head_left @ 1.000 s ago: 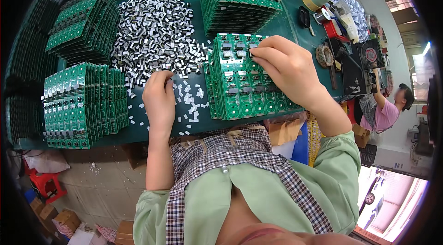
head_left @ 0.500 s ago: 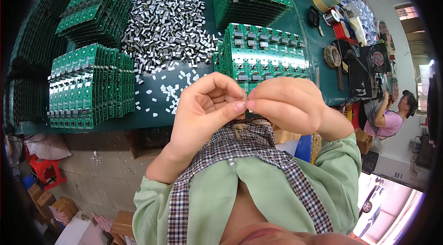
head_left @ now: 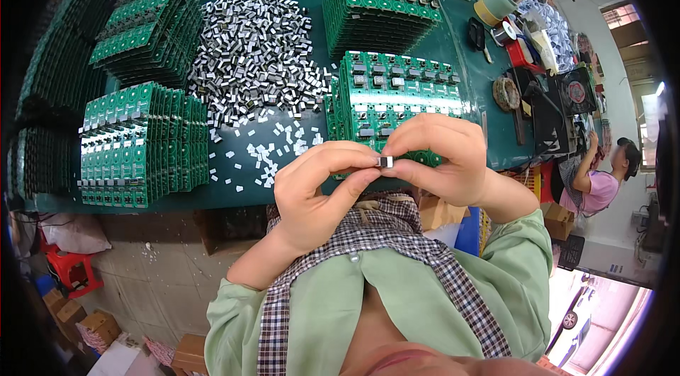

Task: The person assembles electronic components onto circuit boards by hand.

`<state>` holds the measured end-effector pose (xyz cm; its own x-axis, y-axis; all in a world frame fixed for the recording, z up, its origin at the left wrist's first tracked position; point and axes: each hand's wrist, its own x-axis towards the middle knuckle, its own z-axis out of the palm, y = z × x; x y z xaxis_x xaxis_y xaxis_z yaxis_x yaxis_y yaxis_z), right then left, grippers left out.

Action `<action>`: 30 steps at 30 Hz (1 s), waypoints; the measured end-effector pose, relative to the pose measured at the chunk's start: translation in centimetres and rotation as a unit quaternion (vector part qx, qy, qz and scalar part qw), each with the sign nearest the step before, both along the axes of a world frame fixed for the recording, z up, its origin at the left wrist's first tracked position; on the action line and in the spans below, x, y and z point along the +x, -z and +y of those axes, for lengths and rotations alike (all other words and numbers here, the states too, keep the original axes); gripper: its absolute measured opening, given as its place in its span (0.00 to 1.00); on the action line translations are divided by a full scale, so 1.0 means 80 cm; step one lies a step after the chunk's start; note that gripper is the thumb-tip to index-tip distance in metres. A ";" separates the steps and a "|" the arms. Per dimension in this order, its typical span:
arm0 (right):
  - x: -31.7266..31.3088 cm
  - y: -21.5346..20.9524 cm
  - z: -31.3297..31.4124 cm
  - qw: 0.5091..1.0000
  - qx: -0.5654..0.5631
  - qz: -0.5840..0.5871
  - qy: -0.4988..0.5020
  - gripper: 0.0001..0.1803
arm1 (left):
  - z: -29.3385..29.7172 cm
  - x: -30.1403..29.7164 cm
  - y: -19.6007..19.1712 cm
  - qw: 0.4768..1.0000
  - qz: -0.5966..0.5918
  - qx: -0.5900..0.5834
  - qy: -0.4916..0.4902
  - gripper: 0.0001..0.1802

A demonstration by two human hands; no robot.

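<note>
A small LED display (head_left: 384, 162), a black block with a white part, sits between the fingertips of both hands, in front of my body. My left hand (head_left: 312, 185) pinches its left end between thumb and forefinger. At the other end, the thumb and forefinger of my right hand (head_left: 443, 160) close on it. Just beyond my hands lies a stack of green circuit boards (head_left: 404, 96), its top board fitted with rows of dark and grey parts. Further left spreads a big heap of similar small displays (head_left: 251, 57), with loose white pieces (head_left: 265, 156) scattered at its near side.
More board stacks stand at the left (head_left: 138, 142), behind it (head_left: 149, 25) and at the back (head_left: 382, 4). On the right are a solder spool (head_left: 504, 32), a round tin (head_left: 506, 89) and a small fan (head_left: 579, 90). Two other people work further right.
My fingers have opened out a little, and the small LED display now shows between them where the fingertips hid it before. The view has shifted slightly.
</note>
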<state>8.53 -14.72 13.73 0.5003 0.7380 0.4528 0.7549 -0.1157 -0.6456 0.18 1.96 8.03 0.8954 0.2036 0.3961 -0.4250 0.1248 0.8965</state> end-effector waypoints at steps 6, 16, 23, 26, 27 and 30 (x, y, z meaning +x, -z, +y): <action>0.000 -0.001 -0.001 1.000 -0.005 0.007 0.002 0.12 | -0.002 0.004 0.000 1.000 0.004 -0.015 0.014 0.07; -0.003 -0.003 0.001 0.997 0.022 0.060 -0.037 0.12 | -0.004 0.009 -0.001 0.975 -0.129 0.175 -0.051 0.10; -0.016 -0.013 -0.007 0.998 0.015 -0.037 -0.050 0.14 | -0.004 -0.002 -0.004 0.959 -0.178 0.205 -0.079 0.11; -0.024 -0.012 -0.015 0.996 0.028 -0.076 -0.048 0.14 | -0.008 -0.007 -0.009 0.949 -0.189 0.228 -0.106 0.18; -0.024 -0.013 -0.016 0.995 0.018 -0.084 -0.044 0.14 | -0.007 -0.007 -0.008 0.949 -0.185 0.230 -0.107 0.18; -0.025 -0.010 -0.015 0.994 0.008 -0.105 -0.032 0.14 | -0.004 -0.004 -0.004 0.942 -0.214 0.245 -0.083 0.18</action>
